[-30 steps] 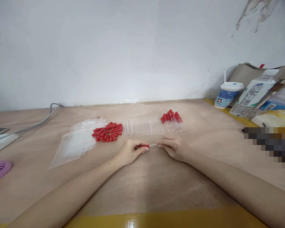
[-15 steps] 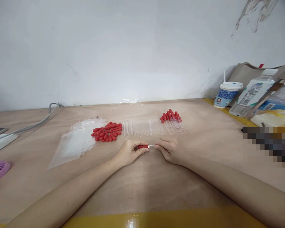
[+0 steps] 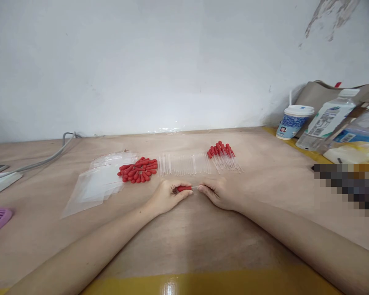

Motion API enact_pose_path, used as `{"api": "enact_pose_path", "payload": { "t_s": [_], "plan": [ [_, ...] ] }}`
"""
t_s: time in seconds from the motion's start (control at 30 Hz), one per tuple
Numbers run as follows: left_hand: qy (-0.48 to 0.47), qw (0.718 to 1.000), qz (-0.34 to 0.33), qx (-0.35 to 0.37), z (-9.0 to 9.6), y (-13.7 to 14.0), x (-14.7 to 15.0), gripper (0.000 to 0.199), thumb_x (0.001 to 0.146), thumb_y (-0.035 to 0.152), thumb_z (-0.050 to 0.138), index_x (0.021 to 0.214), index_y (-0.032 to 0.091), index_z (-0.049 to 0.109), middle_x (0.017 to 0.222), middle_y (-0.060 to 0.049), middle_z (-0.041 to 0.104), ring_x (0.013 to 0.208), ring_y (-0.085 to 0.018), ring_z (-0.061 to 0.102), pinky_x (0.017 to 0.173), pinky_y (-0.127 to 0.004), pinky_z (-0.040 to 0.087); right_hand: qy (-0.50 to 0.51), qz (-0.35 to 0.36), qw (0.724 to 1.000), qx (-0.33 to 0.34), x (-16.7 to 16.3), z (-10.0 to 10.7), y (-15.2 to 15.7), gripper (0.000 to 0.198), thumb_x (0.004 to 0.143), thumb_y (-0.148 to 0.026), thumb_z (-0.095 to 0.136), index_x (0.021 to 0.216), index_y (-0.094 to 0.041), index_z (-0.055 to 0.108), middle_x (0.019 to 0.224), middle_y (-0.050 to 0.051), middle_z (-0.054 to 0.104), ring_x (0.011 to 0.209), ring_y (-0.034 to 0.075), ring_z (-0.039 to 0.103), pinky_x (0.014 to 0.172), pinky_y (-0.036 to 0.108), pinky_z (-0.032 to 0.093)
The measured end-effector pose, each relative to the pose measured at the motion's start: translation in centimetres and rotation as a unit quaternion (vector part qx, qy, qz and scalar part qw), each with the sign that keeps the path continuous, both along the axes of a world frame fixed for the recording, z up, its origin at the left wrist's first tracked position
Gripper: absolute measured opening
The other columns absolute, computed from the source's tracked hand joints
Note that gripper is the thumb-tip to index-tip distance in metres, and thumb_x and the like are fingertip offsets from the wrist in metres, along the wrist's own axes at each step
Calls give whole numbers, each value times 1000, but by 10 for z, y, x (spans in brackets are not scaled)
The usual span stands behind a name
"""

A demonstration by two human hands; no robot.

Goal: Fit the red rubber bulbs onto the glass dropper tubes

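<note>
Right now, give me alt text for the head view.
A person's left hand holds a red bulb, and the right hand holds a thin clear tube at the bulb's end. Beyond them on the table lie, from left to right, clear plastic bags, loose red bulbs, bare clear tubes, and tubes fitted with red bulbs.
</note>
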State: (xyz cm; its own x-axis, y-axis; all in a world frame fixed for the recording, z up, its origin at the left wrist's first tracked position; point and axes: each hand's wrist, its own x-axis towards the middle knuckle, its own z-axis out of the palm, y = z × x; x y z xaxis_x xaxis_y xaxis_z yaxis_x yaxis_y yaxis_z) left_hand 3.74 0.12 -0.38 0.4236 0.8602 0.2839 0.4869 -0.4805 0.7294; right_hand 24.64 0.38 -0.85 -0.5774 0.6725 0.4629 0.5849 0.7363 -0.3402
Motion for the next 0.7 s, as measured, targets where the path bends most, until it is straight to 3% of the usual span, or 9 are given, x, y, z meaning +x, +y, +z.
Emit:
{"api": "enact_pose_path", "payload": {
  "t_s": [0.13,0.4,0.7],
  "plan": [
    [-23,998,13,-62,1,1,-1,32,74,36,62,95,12,66,80,-7,70,64,-15,64,60,-26,53,34,14,999,-9,5,-4,2,19,88,-30,44,84,-17,56,75,3,61,67,12,53,60,23,39],
    [-72,991,-20,-110,-1,1,1,30,73,34,63,91,11,68,69,-6,69,58,-13,63,59,-25,53,40,23,994,97,5,-9,2,27,90,-26,36,78,-16,57,64,3,55,58,12,47,54,23,35],
    [-64,992,-25,-110,-1,2,1,28,73,34,63,89,12,68,65,-4,68,57,-13,62,56,-22,52,35,14,993,108,1,-9,1,33,91,-28,35,70,-16,58,55,1,51,50,9,42,49,22,30]
  ]
}}
